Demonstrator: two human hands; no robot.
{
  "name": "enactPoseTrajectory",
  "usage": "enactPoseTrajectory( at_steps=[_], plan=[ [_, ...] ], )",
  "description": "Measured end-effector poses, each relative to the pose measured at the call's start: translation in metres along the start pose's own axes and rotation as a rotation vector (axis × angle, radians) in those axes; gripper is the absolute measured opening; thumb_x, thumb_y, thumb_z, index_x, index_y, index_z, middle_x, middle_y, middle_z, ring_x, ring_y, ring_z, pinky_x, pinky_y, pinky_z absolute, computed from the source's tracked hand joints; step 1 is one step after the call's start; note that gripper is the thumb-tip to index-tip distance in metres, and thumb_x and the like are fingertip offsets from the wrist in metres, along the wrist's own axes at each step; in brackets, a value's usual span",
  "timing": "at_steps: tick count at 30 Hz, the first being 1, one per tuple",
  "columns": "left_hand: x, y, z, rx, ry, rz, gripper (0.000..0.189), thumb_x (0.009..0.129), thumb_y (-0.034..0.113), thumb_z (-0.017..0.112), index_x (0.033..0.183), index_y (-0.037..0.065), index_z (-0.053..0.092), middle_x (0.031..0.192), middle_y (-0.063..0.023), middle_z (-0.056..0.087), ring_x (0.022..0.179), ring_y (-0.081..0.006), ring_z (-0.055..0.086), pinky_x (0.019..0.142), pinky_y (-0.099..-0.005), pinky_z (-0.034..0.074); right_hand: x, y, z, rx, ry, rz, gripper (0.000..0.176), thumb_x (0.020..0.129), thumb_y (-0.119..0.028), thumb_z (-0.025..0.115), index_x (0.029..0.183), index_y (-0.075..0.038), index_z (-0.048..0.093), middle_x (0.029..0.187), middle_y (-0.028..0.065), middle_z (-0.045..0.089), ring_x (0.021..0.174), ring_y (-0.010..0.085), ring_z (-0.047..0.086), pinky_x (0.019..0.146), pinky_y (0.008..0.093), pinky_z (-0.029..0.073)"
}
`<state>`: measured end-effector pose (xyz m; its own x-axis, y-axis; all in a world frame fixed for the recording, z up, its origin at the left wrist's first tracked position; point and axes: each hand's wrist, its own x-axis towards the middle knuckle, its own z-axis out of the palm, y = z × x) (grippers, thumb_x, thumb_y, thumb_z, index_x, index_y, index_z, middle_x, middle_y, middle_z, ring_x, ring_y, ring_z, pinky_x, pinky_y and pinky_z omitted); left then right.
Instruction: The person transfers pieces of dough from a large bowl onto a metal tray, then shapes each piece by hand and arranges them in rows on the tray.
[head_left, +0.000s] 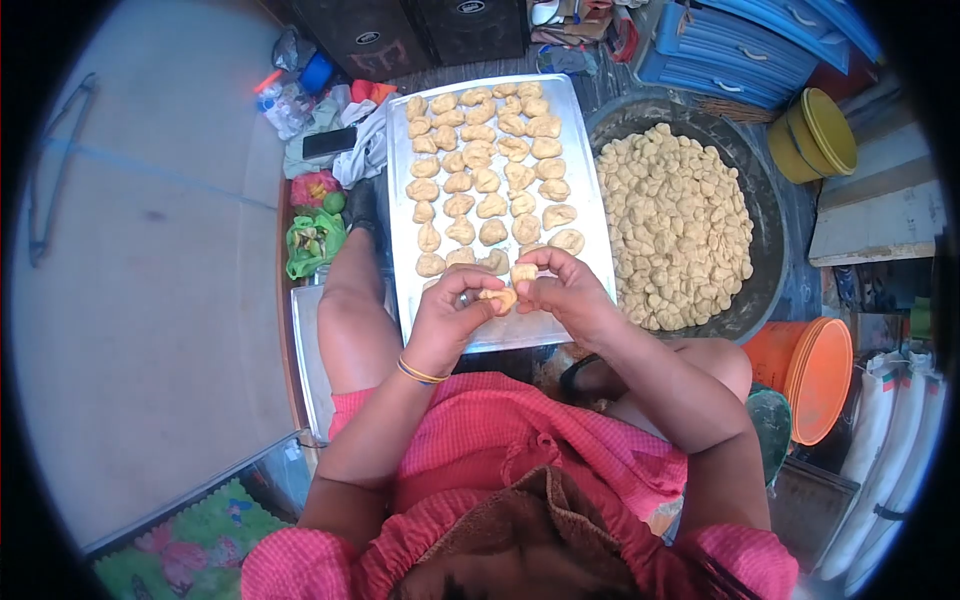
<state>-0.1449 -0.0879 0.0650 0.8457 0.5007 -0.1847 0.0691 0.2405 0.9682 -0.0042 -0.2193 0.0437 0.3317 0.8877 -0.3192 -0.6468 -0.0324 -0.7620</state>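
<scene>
My left hand (452, 308) and my right hand (562, 290) meet over the near end of a metal tray (590, 205). Together they pinch one small piece of tan dough (503, 297), the left from below and the right from above. Several shaped dough pieces (488, 170) lie in rows on the tray just beyond my fingers. Right of the tray, a large dark round pan (762, 215) holds a heap of dough lumps (675, 225).
Orange basins (818, 375) stand at the right, yellow bowls (815, 135) at the far right. Blue drawers (735, 45) are behind the pan. Bags, cloths and a phone (328, 142) lie left of the tray. My bare knees flank the tray's near edge.
</scene>
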Motion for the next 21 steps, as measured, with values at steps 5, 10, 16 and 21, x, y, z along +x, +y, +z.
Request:
enactPoseTrajectory(
  at_steps=[5, 10, 16, 21],
  plan=[
    [-0.008, 0.000, 0.003, -0.153, 0.060, -0.070, 0.037, 0.081, -0.008, 0.064, 0.115, 0.000, 0.053, 0.096, -0.0068, 0.061, 0.088, -0.0146, 0.061, 0.078, -0.0269, 0.052, -0.002, -0.001, 0.009, -0.037, 0.014, -0.069, 0.037, 0.086, -0.007, 0.065, 0.120, 0.000, 0.052, 0.103, 0.0058, 0.056, 0.091, 0.0139, 0.059, 0.082, 0.0279, 0.050],
    [-0.014, -0.004, 0.011, -0.023, 0.124, -0.071, 0.029, 0.082, -0.007, 0.064, 0.107, 0.002, 0.053, 0.093, -0.0080, 0.061, 0.084, -0.0137, 0.061, 0.069, -0.0255, 0.052, -0.010, 0.002, 0.019, -0.025, -0.108, -0.075, 0.040, 0.086, 0.000, 0.063, 0.124, 0.001, 0.052, 0.107, 0.0071, 0.060, 0.104, 0.0156, 0.058, 0.086, 0.0267, 0.049],
    [-0.014, -0.003, 0.003, -0.188, 0.100, -0.120, 0.023, 0.083, -0.004, 0.065, 0.101, 0.002, 0.053, 0.086, -0.0068, 0.062, 0.073, -0.0099, 0.059, 0.059, -0.0221, 0.049, -0.002, 0.014, 0.004, -0.327, -0.215, -0.267, 0.024, 0.086, 0.000, 0.064, 0.109, 0.000, 0.060, 0.101, 0.0084, 0.062, 0.091, 0.0138, 0.062, 0.079, 0.0267, 0.052],
    [-0.011, -0.008, -0.006, -0.144, -0.038, -0.163, 0.026, 0.082, -0.002, 0.068, 0.103, 0.003, 0.054, 0.087, -0.0065, 0.061, 0.076, -0.0115, 0.061, 0.061, -0.0225, 0.049, 0.001, 0.001, -0.002, -0.260, -0.201, -0.055, 0.023, 0.086, 0.003, 0.061, 0.109, 0.001, 0.057, 0.102, 0.0084, 0.061, 0.090, 0.0135, 0.063, 0.079, 0.0262, 0.052]
  ],
)
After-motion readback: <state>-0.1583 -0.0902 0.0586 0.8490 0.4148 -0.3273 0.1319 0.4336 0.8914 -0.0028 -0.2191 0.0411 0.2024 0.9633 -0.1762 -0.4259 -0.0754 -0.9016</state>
